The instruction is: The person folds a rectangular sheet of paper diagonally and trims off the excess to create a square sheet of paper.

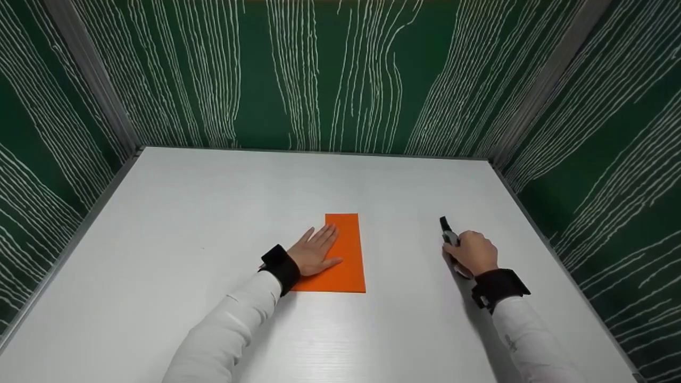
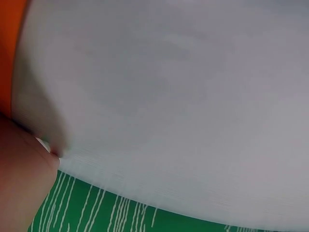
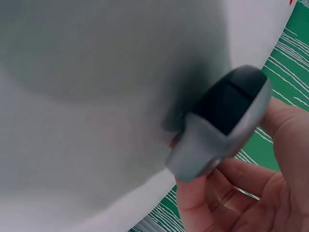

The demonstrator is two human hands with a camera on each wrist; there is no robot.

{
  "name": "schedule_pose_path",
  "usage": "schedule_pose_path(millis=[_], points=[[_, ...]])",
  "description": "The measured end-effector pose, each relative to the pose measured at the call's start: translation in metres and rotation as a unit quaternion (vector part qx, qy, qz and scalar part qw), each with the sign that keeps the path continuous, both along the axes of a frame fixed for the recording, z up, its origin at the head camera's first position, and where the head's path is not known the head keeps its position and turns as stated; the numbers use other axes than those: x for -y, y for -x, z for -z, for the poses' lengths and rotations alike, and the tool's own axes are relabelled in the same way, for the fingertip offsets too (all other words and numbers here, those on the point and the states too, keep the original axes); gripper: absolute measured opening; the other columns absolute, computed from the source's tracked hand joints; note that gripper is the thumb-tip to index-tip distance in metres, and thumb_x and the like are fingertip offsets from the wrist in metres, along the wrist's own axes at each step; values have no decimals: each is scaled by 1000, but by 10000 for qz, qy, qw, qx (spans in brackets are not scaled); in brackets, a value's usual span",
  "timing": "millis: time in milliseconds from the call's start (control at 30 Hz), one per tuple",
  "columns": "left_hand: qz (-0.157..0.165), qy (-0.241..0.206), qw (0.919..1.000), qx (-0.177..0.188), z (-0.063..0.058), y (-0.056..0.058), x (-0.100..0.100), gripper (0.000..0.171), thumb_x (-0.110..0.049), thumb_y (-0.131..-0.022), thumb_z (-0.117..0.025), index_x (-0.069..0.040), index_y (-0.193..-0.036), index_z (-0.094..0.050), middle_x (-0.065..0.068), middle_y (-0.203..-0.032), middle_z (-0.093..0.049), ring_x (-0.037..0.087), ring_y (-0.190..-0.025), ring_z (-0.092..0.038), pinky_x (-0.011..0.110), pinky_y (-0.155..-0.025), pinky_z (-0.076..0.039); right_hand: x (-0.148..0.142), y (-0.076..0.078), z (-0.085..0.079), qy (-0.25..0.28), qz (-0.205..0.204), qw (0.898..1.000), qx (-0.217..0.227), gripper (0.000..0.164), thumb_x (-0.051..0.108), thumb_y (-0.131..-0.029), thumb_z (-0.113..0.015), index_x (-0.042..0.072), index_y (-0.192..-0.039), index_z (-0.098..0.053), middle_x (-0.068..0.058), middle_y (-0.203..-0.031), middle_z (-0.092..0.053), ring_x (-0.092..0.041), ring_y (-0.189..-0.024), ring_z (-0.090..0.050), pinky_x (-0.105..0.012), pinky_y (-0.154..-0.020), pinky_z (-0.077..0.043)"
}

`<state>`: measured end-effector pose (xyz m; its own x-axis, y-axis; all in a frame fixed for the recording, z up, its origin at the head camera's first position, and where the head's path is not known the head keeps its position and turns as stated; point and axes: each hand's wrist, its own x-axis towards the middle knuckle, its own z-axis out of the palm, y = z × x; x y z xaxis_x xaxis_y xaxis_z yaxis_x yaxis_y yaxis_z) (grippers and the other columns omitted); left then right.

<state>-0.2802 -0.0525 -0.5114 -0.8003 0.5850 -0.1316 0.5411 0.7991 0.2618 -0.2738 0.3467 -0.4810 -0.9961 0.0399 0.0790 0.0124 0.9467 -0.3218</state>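
On the white table lies a flat orange sheet [image 1: 348,255], probably paper or card. Its upper part looks narrower than its lower part, and the left edge is mostly hidden. My left hand [image 1: 314,252] rests on the left side of the sheet, fingers straight and spread, thumb on the orange surface. In the left wrist view only a strip of the orange sheet [image 2: 7,58] and part of the left hand [image 2: 24,179] show. My right hand [image 1: 476,252] grips a grey and black hand tool [image 1: 450,235], its black tip pointing away; the exact kind is unclear.
The white table [image 1: 213,202] surrounds both hands and has a grey rim. Green walls [image 1: 351,74] with white wavy lines stand behind it and on both sides, with grey posts [image 1: 548,80] at the far corners. Dark bands [image 1: 500,287] circle both wrists.
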Motion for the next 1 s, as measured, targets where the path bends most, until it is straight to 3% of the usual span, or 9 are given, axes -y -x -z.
schedule_pose_path(millis=[367, 700, 867, 1000], points=[[-21, 70, 10000, -25, 7, 3, -1, 78, -54, -108, -37, -9, -166, -11, 8, -175, -10, 23, -164, -10, 48, -134, -7, -1, -2, -2, -33, 51, 9997, 227, 41, 30, -91, -69, 10, -59, -53, -5, -57, -59, -19, -50, -55, -28, -46, -37], [-23, 42, 10000, -56, 3, 0, -1, 77, -52, -108, -39, -8, -166, -13, 9, -175, -12, 24, -164, -12, 47, -134, -9, -2, -4, -1, -181, 88, 9997, 105, 43, 38, -92, -69, 4, -69, -58, -14, -68, -61, -26, -59, -59, -33, -49, -41], [-40, 168, 9997, -195, 6, 1, -1, 77, -53, -108, -38, -9, -166, -12, 8, -175, -12, 22, -164, -12, 46, -134, -9, 6, -7, -1, -501, -122, 9976, -454, 52, 39, -94, -70, -12, -99, -68, -33, -99, -66, -46, -80, -67, -53, -61, -56], [-31, 102, 9998, -174, 4, 1, 0, 77, -52, -108, -39, -7, -166, -13, 9, -175, -12, 23, -164, -12, 47, -134, -9, 21, -7, -2, -772, -458, 9887, -1203, 61, 34, -94, -73, -18, -123, -63, -41, -121, -62, -55, -101, -65, -60, -74, -59]])
